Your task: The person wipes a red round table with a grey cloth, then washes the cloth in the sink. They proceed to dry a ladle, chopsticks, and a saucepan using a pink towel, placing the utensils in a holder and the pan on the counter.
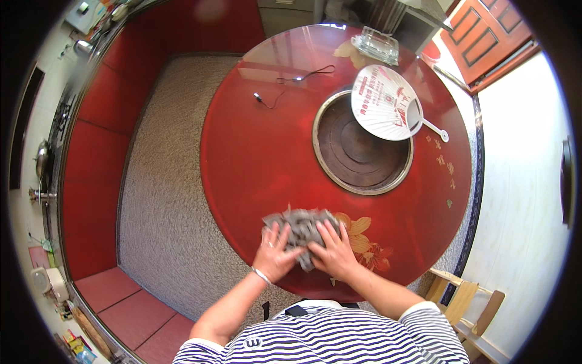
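A crumpled grey cloth [302, 230] lies bunched on the near part of a round, glossy red table [263, 159]. My left hand [275, 257], with a ring and a bangle at the wrist, grips the cloth from its left side. On the cloth's right side, my right hand [334, 252] presses and holds it with fingers spread. Both hands are slightly blurred. Painted yellow and red flowers [359, 234] show on the tabletop just right of the cloth.
A round, metal-rimmed recess [359, 154] is set in the table. A white paddle fan [384, 102] bearing writing overlaps it. Further back are a glass dish [377, 46] and a thin dark cord [318, 73]. A wooden chair [464, 302] stands at the near right; a kitchen counter [68, 123] runs along the left.
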A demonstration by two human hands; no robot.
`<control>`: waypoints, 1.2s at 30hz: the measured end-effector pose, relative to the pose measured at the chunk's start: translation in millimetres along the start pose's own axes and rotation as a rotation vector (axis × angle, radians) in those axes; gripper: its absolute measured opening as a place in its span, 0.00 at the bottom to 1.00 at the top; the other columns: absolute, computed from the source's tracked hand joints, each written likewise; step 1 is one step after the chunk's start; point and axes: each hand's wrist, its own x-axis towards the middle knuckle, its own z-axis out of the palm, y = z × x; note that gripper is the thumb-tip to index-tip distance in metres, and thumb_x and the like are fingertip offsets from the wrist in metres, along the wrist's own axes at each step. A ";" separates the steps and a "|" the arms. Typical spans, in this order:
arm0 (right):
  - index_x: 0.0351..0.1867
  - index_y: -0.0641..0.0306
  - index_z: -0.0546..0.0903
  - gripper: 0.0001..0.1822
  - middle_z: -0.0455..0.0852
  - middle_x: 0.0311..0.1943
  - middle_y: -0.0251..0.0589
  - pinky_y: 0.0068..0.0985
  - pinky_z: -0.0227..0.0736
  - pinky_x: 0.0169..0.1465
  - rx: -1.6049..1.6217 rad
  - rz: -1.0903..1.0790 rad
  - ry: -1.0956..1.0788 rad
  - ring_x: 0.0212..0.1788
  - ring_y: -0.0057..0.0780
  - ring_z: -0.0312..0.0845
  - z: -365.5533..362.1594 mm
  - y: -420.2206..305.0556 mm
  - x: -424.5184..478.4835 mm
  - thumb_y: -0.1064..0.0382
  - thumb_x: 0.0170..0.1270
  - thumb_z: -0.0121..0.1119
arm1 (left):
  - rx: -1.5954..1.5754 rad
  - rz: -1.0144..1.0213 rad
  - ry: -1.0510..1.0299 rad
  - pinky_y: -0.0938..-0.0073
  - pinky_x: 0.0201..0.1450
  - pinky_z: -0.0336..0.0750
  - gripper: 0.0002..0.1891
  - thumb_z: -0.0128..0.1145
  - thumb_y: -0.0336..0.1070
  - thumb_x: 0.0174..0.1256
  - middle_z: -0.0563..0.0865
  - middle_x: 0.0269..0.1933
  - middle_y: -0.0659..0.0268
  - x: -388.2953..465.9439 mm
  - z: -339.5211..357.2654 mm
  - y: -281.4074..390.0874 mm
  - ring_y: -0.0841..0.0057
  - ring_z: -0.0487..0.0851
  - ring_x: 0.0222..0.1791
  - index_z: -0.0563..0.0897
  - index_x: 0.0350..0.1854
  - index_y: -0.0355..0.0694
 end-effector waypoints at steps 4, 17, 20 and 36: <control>0.53 0.51 0.77 0.26 0.62 0.68 0.58 0.59 0.43 0.71 -0.031 0.115 0.177 0.72 0.55 0.53 4.0 21.9 96.7 0.53 0.50 0.66 | 0.135 -0.167 0.060 0.42 0.68 0.60 0.23 0.62 0.34 0.53 0.66 0.69 0.45 74.1 -21.6 -50.8 0.36 0.62 0.68 0.84 0.52 0.67; 0.46 0.50 0.81 0.19 0.64 0.68 0.52 0.58 0.46 0.71 0.079 0.084 -0.043 0.72 0.49 0.55 16.5 -24.9 -44.0 0.57 0.50 0.65 | -0.096 0.107 -0.137 0.42 0.68 0.61 0.21 0.65 0.40 0.49 0.74 0.62 0.48 -18.8 -1.9 15.1 0.42 0.66 0.67 0.85 0.49 0.65; 0.46 0.50 0.80 0.18 0.66 0.67 0.51 0.56 0.48 0.71 0.056 0.061 -0.015 0.72 0.47 0.57 12.0 -17.6 -6.4 0.58 0.50 0.64 | -0.102 0.151 -0.142 0.46 0.68 0.61 0.21 0.65 0.41 0.49 0.76 0.60 0.50 -8.7 1.6 -9.8 0.47 0.68 0.68 0.85 0.50 0.63; 0.55 0.51 0.80 0.22 0.70 0.63 0.56 0.41 0.72 0.55 0.235 0.418 0.445 0.54 0.47 0.75 -21.3 14.4 271.4 0.57 0.56 0.65 | 0.002 0.131 0.078 0.47 0.71 0.55 0.23 0.62 0.37 0.53 0.70 0.68 0.54 136.7 -47.7 -188.0 0.52 0.63 0.70 0.82 0.54 0.61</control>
